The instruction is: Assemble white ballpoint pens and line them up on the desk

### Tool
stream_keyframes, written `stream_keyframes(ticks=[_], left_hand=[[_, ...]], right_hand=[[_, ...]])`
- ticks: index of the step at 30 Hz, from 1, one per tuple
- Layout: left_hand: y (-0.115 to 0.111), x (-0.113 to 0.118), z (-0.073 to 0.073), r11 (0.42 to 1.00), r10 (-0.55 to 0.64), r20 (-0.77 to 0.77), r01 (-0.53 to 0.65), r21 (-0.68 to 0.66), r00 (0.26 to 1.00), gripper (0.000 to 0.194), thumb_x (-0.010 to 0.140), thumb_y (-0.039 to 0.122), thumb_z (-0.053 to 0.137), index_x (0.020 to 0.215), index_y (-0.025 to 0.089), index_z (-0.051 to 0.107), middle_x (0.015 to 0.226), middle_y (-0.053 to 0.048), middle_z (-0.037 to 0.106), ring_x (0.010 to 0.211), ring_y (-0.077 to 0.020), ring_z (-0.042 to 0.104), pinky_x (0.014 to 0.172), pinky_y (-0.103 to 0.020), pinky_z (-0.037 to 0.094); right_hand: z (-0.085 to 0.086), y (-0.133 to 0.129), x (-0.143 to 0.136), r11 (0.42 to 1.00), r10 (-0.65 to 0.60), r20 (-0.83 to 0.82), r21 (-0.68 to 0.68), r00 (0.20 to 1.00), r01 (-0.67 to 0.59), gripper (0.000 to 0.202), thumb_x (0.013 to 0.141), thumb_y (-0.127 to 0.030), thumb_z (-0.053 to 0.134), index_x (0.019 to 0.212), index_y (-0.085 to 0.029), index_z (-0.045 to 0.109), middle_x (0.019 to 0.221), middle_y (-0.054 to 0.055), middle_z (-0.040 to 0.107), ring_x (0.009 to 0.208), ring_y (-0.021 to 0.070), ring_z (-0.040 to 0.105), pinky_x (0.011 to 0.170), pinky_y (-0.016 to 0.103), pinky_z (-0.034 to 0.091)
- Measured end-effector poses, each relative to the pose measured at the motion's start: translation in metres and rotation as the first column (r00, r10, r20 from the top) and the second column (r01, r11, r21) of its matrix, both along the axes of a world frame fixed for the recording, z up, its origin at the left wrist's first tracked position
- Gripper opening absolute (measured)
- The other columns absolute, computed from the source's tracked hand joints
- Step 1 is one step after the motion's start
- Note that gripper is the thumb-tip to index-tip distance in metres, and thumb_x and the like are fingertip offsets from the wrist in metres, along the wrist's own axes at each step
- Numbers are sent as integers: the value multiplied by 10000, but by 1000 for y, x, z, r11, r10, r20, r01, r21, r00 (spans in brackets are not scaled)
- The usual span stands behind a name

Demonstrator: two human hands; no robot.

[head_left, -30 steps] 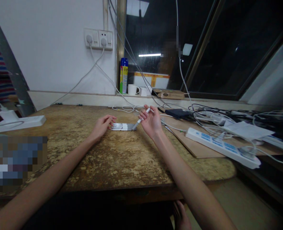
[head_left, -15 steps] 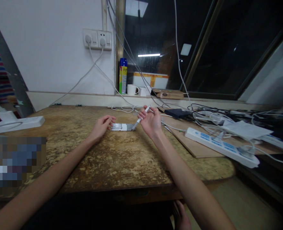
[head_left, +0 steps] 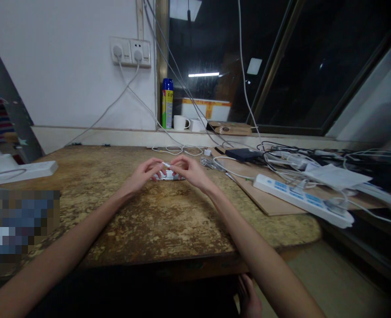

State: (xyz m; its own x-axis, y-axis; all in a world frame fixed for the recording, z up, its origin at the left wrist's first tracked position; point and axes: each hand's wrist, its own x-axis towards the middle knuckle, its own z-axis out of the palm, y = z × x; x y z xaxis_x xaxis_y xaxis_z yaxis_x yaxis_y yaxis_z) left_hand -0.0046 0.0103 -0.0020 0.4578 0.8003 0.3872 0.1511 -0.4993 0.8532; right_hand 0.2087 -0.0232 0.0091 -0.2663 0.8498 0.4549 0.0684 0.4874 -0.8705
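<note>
Several white pens (head_left: 170, 176) lie side by side on the worn wooden table (head_left: 149, 221), partly covered by my fingers. Just above them a white pen (head_left: 166, 164) is held level between my two hands. My left hand (head_left: 145, 173) pinches its left end, and my right hand (head_left: 189, 171) closes on its right end. Most of the held pen is hidden by the fingers.
A white power strip (head_left: 303, 201) lies at the right beside a brown board and tangled cables (head_left: 281, 154). Another power strip (head_left: 26, 173) is at the left. A spray can (head_left: 167, 104) and a white mug (head_left: 181, 123) stand on the sill.
My right hand has moved left and down with the pen, which has turned from slanted to nearly level. My left hand has come to the pen's other end. The view has shifted slightly.
</note>
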Motion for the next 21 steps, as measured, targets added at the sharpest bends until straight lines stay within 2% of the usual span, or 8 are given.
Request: stream_keyframes(ticks=[4, 9, 13, 16, 19, 21], left_hand=[[-3, 1, 0, 997, -67, -98, 70, 31, 993, 374, 902, 533, 666, 1010, 175, 669, 913, -36, 712, 812, -179, 645, 724, -283, 491], [1, -6, 7, 999, -3, -163, 8, 32, 987, 368, 916, 529, 639, 975, 167, 664, 887, -42, 728, 793, -176, 646, 709, -280, 477], [3, -19, 18, 996, -72, -277, 82, 24, 958, 334, 909, 502, 649, 984, 176, 671, 936, -52, 747, 795, -174, 651, 690, -273, 462], [2, -28, 23, 978, -205, -395, 200, -55, 895, 314, 872, 462, 700, 1033, 193, 695, 1000, -53, 759, 869, -184, 668, 757, -288, 480], [0, -34, 24, 945, -326, -528, 286, -158, 784, 314, 842, 426, 729, 1065, 205, 738, 1022, -51, 763, 907, -193, 670, 804, -300, 486], [-1, -36, 23, 930, -363, -601, 316, -188, 712, 297, 817, 404, 749, 1040, 209, 761, 988, -45, 764, 885, -193, 663, 793, -298, 480]], right_hand=[[-6, 0, -1, 996, 79, 131, 41, 988, -85, 367, 854, -553, 703, 961, -204, 667, 856, 24, 680, 730, 154, 614, 591, 250, 466], [-16, 7, 19, 999, -36, 240, 3, 970, 36, 386, 937, -542, 587, 927, -165, 671, 788, 12, 637, 666, 142, 551, 600, 259, 426], [-20, 5, 44, 999, 9, 307, -37, 952, 3, 362, 927, -499, 613, 905, -145, 686, 736, 4, 617, 665, 142, 523, 628, 267, 390], [-22, 0, 55, 996, 79, 389, -63, 918, -59, 385, 908, -524, 642, 861, -150, 719, 755, 12, 639, 701, 147, 534, 661, 273, 390], [-24, -6, 57, 976, 190, 443, -178, 876, -122, 378, 853, -519, 717, 934, -152, 763, 799, 28, 694, 713, 150, 562, 655, 269, 409], [-25, -8, 55, 952, 267, 454, -260, 850, -160, 377, 805, -492, 776, 971, -153, 775, 833, 38, 722, 723, 150, 585, 659, 266, 428]])
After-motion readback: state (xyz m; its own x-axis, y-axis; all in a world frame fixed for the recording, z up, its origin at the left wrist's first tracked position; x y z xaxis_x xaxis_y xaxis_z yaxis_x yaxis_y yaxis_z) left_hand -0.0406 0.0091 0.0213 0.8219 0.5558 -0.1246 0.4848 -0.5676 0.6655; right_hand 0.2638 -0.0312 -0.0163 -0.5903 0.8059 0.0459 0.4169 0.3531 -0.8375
